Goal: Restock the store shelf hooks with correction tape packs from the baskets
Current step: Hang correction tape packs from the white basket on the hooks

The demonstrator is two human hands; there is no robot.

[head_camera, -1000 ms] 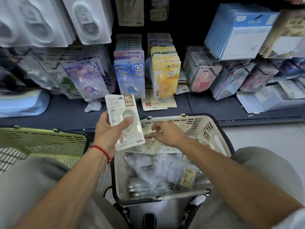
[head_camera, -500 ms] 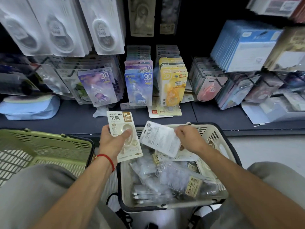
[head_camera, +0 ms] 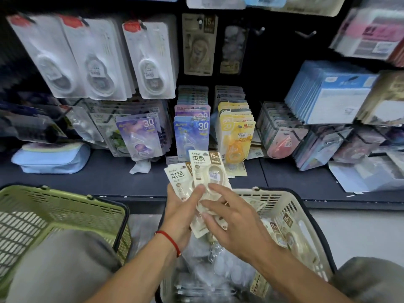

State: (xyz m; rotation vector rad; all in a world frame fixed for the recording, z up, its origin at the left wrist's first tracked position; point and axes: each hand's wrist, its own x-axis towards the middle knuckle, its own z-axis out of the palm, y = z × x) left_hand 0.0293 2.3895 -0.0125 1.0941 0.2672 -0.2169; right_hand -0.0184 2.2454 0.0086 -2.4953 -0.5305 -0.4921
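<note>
Centre of frame: left hand (head_camera: 179, 212) grips two cream correction tape packs (head_camera: 206, 169) fanned upright, thumb across their fronts. Right hand (head_camera: 237, 221) – fingers spread and straight – rests on the front pack, not curled round it. Below, lower right, the cream basket (head_camera: 282, 201) holds more packs; green basket (head_camera: 65, 206) at lower left.

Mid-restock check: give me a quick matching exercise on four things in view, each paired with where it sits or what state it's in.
Things:
1. cream correction tape packs
2. olive green plastic basket
3. beige plastic basket
4. pale blue soft pouch

Places or states:
A. lying on the dark shelf, far left
B. fanned in the left hand
C. below the right hand, holding packs
D. left of the forearms

Pairs: 1-B, 2-D, 3-C, 4-A
</note>
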